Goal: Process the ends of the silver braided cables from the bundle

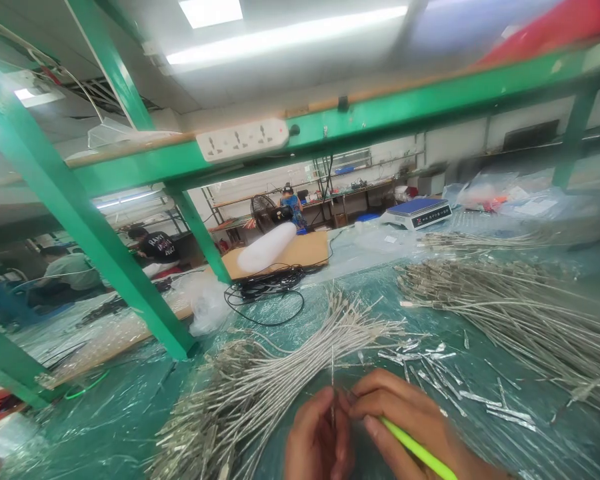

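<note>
My left hand (316, 437) and my right hand (405, 420) meet at the bottom middle, fingers pinched together on one thin silver wire (333, 377) that stands upright between them. A yellow-green tool (417, 450) lies in my right hand, running out toward the lower right. Just left of my hands a thick bundle of silver wires (260, 380) fans across the green plastic-covered table (130, 420). Small silver offcuts (430, 373) are scattered right of my hands.
A second large heap of silver wires (520, 300) covers the right side. Black cable (265, 287) is coiled beyond the bundle, near a white roll (267, 248). A scale (417, 212) stands further back. Green frame posts (105, 247) rise at left with a power strip (243, 140) overhead. People work in the background.
</note>
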`<state>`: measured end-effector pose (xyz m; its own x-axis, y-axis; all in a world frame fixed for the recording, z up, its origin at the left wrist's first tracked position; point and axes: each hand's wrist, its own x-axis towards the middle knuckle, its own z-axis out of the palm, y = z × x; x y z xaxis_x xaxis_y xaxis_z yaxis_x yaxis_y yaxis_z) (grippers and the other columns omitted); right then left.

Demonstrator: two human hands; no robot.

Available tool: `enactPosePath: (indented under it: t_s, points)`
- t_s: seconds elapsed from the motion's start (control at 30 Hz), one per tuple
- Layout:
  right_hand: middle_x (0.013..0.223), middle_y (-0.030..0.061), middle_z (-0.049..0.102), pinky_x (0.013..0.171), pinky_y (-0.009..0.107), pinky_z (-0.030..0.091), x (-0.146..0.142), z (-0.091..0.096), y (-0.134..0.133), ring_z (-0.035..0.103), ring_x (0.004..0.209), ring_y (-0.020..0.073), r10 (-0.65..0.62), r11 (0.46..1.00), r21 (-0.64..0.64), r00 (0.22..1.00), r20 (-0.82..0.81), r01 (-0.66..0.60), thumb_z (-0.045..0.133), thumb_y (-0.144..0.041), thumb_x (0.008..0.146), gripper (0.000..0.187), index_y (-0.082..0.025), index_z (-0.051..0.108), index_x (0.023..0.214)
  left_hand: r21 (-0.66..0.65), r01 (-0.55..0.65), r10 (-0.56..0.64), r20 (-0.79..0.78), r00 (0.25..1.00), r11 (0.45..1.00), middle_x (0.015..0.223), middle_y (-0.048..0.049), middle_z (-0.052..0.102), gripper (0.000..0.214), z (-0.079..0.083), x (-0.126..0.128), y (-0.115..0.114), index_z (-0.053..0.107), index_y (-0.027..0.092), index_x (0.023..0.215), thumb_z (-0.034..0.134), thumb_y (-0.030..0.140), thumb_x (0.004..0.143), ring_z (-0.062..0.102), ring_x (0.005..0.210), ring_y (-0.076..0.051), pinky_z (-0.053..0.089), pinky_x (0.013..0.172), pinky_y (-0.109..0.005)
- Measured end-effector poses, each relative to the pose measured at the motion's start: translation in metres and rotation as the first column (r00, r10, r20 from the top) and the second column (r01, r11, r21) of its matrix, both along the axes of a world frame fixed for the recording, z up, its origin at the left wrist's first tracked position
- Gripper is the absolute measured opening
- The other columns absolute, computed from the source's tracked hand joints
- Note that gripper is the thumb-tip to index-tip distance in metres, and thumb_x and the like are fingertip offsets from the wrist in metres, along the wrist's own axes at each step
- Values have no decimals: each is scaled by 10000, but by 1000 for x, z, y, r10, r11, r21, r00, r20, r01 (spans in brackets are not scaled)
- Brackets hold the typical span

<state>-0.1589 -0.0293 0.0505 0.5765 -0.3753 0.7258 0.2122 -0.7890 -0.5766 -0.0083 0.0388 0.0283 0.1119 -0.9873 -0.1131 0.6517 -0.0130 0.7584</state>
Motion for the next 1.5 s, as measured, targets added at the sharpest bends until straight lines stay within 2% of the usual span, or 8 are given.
enactPosePath:
  t_s: [0.23,0.6,0.73,0.93,1.17,1.4,1.5]
  points:
    - [860,81,663,713,294,555,0,11,-1,649,798,186,-23,1000,-5,1000,-5,23,472,-101,899,190,-189,638,928,8,-64,63,95,994,998,372,40,432,396,-2,-2,0,584,137,578,589,442,832,274,278,-37,125,325,-188]
    - [872,91,647,718,328,536,0,5,-1,625,814,195,-20,1000,11,1000,-14,20,459,-86,899,227,-172,654,975,7,-107,103,212,972,994,361,46,417,410,-8,-1,1,580,147,577,545,438,864,245,280,-42,89,338,-214]
    - [867,87,644,713,325,532,0,4,-2,622,810,192,-15,1000,3,1000,-6,15,458,-85,897,230,-176,651,980,10,-112,107,240,965,994,356,45,400,470,-6,-1,-1,525,161,501,569,475,847,262,288,-46,109,348,-219]
    - [860,85,641,715,317,528,1,6,-2,622,808,192,-15,1000,14,1000,-6,16,453,-81,898,221,-170,648,952,26,-126,114,287,951,992,359,47,415,447,-2,-3,0,551,159,533,587,492,829,255,290,-44,118,353,-217]
    - [884,83,643,741,319,512,-1,7,-2,619,830,185,54,997,60,998,-19,-53,458,-100,906,222,-173,659,966,36,-205,182,329,926,978,342,54,398,452,-3,-7,1,507,169,510,604,499,803,250,298,-53,107,351,-221]
    - [829,87,624,689,314,508,-1,7,-3,605,780,187,9,998,56,1000,-2,-9,451,-97,899,209,-158,651,900,44,-152,128,342,931,987,341,46,422,434,-3,-4,2,568,154,562,554,486,842,241,283,-52,89,350,-227]
    - [832,85,626,689,316,508,0,6,-3,605,783,188,7,999,45,1000,1,-7,448,-96,903,214,-161,652,924,51,-152,126,339,932,987,345,46,412,452,-4,-4,2,536,161,522,578,494,824,245,292,-51,89,353,-227]
